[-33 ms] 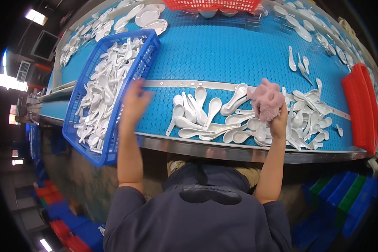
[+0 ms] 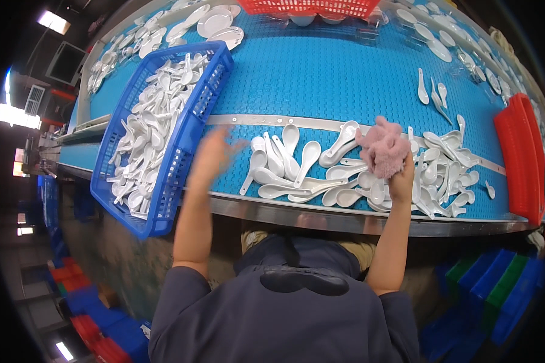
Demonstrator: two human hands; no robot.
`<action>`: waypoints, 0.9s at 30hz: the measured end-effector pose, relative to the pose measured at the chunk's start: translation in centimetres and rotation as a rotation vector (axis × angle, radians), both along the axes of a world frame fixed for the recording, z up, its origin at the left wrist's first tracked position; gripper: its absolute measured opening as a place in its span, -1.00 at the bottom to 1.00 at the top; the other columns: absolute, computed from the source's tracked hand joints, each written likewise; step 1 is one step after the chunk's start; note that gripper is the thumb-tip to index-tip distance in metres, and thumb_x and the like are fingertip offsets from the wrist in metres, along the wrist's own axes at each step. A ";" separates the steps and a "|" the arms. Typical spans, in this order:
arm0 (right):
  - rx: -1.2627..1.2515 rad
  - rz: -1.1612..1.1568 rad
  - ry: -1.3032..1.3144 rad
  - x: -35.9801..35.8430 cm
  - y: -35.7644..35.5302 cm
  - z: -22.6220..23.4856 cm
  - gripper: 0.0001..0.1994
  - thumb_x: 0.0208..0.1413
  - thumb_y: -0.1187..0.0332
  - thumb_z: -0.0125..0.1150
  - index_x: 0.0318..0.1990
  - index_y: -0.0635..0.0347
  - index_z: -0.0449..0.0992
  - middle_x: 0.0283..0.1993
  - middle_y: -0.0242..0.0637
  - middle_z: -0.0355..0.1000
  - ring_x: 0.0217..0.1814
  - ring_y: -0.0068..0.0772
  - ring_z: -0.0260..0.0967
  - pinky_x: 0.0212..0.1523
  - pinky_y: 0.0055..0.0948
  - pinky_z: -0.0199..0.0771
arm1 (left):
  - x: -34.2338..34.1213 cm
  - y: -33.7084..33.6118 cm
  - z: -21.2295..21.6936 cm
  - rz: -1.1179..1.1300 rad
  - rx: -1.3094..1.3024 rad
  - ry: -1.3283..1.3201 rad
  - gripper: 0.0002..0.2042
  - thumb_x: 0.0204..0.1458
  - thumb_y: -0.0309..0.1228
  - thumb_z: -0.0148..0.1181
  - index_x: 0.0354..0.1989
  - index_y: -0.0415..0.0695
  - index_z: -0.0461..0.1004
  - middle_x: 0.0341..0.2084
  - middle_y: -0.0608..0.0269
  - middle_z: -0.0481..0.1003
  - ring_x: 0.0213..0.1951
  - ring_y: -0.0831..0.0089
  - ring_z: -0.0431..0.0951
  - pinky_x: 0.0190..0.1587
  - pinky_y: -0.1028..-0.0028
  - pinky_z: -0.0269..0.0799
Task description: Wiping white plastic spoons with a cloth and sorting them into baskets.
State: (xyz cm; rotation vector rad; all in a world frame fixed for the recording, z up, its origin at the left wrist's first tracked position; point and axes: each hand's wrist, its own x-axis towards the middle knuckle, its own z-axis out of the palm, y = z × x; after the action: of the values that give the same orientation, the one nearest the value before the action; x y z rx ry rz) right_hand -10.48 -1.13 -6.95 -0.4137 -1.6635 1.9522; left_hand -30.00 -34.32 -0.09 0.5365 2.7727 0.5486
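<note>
My right hand (image 2: 401,181) is closed around a pink fluffy cloth (image 2: 383,151), bunched into a wad that stands above my fist. I judge it is gripped that way to give a soft face for wiping. The hand sits directly over the heap of white ceramic soup spoons (image 2: 345,172) lying loose on the blue perforated conveyor belt (image 2: 321,78), and the cloth touches or hangs just above the nearest of them.

My left hand (image 2: 215,154) is blurred. The fingers look spread and nothing shows in them, but I cannot say for certain that it is empty. It lies between the spoon heap, just to its right, and the blue plastic slatted crate (image 2: 175,175), just to its left.

The crate holds many more white spoons and rests tilted, with its near corner overhanging the steel edge of the belt (image 2: 321,219). That places it close to the left hand, presumably for easy loading.

A metal strip (image 2: 248,120) crosses the belt behind the heap. Further spoons and white oval dishes (image 2: 218,27) lie on the far lane. A red plastic crate (image 2: 522,157) stands at the right edge, another red basket (image 2: 312,6) at the far side, both well apart from my hands.
</note>
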 end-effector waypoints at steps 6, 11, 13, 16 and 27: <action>0.169 0.005 -0.074 1.9 -1.5 -0.9 -0.62 -0.01 0.52 0.10 0.01 0.26 0.26 -0.05 -0.30 0.31 -0.06 -0.51 0.29 -0.08 -0.52 0.33 | 3.0 7.3 -6.3 -0.020 -0.177 -0.075 -0.28 -0.18 -0.05 0.20 0.10 -0.24 0.11 -0.22 -0.16 0.43 -0.16 0.04 0.45 -0.11 0.25 0.35; 0.128 -0.014 -0.063 2.5 -1.9 -1.1 -0.58 -0.06 0.52 0.15 0.02 0.28 0.26 -0.04 -0.30 0.31 -0.05 -0.51 0.28 -0.05 -0.52 0.31 | 0.4 7.3 -6.9 0.033 0.385 -0.174 -0.34 -0.30 -0.32 0.28 0.04 -0.29 0.19 -0.26 -0.09 0.45 -0.21 0.13 0.48 -0.17 0.34 0.38; 0.080 -0.024 -0.072 3.1 -1.8 -1.2 -0.56 -0.06 0.51 0.16 0.03 0.28 0.25 -0.04 -0.29 0.30 -0.04 -0.50 0.27 -0.05 -0.51 0.31 | -0.5 6.1 -6.3 0.047 0.365 -0.192 -0.46 -0.24 -0.39 0.25 -0.03 -0.30 0.25 -0.27 -0.02 0.46 -0.24 0.26 0.49 -0.19 0.42 0.38; -0.100 0.006 -0.055 3.6 -1.8 -1.1 -0.52 -0.16 0.56 0.20 0.01 0.26 0.28 -0.03 -0.33 0.31 -0.02 -0.51 0.25 -0.02 -0.51 0.26 | -1.2 4.6 -5.0 0.103 0.726 -0.651 -0.63 -0.05 -0.44 0.11 -0.03 -0.23 0.26 -0.25 0.09 0.45 -0.20 0.42 0.45 -0.24 0.44 0.36; -0.005 0.279 -0.007 -4.0 -13.1 -0.5 -0.39 -0.23 0.45 0.29 0.07 0.25 0.20 -0.05 -0.27 0.32 -0.06 -0.49 0.29 -0.06 -0.49 0.31 | 9.4 10.3 -6.5 0.026 1.414 -0.659 -0.73 0.14 -0.31 -0.09 -0.05 -0.17 0.25 -0.18 0.27 0.35 -0.17 0.56 0.39 -0.12 0.58 0.34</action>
State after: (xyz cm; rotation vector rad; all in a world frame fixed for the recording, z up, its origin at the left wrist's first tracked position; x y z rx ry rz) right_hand -14.52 -14.22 -7.41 -0.1975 -1.8015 2.1542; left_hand -20.58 -24.01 -6.63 0.4024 1.4144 2.1694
